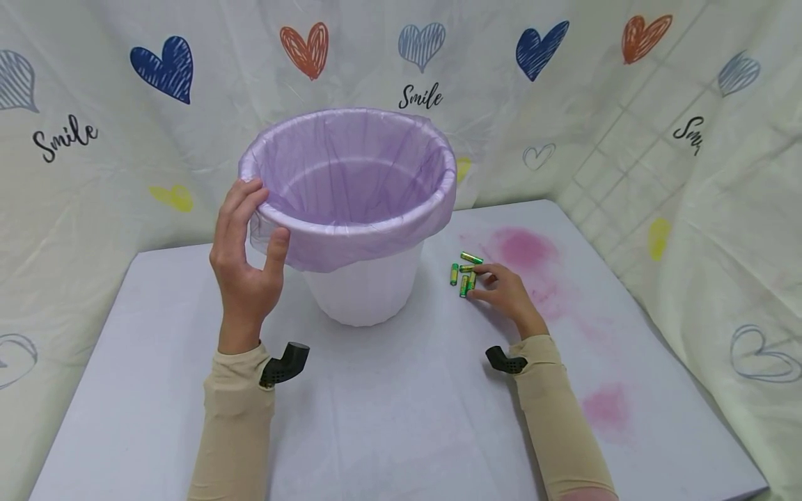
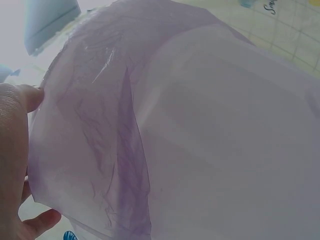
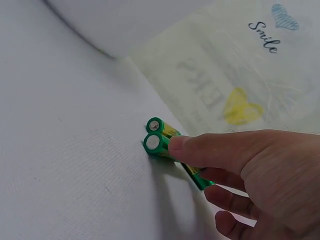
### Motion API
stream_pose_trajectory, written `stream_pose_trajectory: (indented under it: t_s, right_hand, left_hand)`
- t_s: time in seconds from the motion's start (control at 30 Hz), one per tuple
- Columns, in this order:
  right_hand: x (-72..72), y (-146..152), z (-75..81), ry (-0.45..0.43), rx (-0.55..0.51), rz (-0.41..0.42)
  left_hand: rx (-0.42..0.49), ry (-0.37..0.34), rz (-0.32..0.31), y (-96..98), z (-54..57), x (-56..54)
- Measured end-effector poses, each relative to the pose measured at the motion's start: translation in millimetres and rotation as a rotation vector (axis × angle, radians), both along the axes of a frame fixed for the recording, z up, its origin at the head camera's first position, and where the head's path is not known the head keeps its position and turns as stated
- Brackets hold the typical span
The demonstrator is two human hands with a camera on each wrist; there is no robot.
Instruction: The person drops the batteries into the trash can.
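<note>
A white trash bin (image 1: 360, 299) stands on the table, lined with a purple plastic bag (image 1: 351, 247) folded over its rim. My left hand (image 1: 247, 271) holds the bin's left side, fingertips over the rim and thumb against the bag outside. In the left wrist view the bag (image 2: 90, 130) hangs loose and wrinkled beside the thumb. Several small green and yellow batteries (image 1: 454, 274) lie right of the bin. My right hand (image 1: 507, 292) pinches a battery (image 1: 472, 280) among them between thumb and index finger. Its thumb presses beside a battery end (image 3: 154, 144) in the right wrist view.
The table (image 1: 376, 417) has a white cover with pink stains (image 1: 523, 247) on its right side. A pale curtain (image 1: 351, 62) printed with hearts and "Smile" hangs behind and at both sides. Black wrist cameras (image 1: 287, 363) sit on both sleeves.
</note>
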State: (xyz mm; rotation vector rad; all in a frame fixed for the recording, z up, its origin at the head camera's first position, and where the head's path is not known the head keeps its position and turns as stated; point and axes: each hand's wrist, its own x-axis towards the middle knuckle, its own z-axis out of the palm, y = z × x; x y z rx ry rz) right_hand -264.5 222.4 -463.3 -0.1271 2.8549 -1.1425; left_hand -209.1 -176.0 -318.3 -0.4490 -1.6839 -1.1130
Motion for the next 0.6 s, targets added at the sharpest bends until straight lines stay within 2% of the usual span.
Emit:
stream_pose_trajectory:
  t_s: [0.6]
  right_hand:
    - [5.7, -4.2, 18.6, 0.109, -0.050, -0.031]
  left_hand:
    - [0.004, 0.005, -0.005, 2.7, 3.3, 3.5]
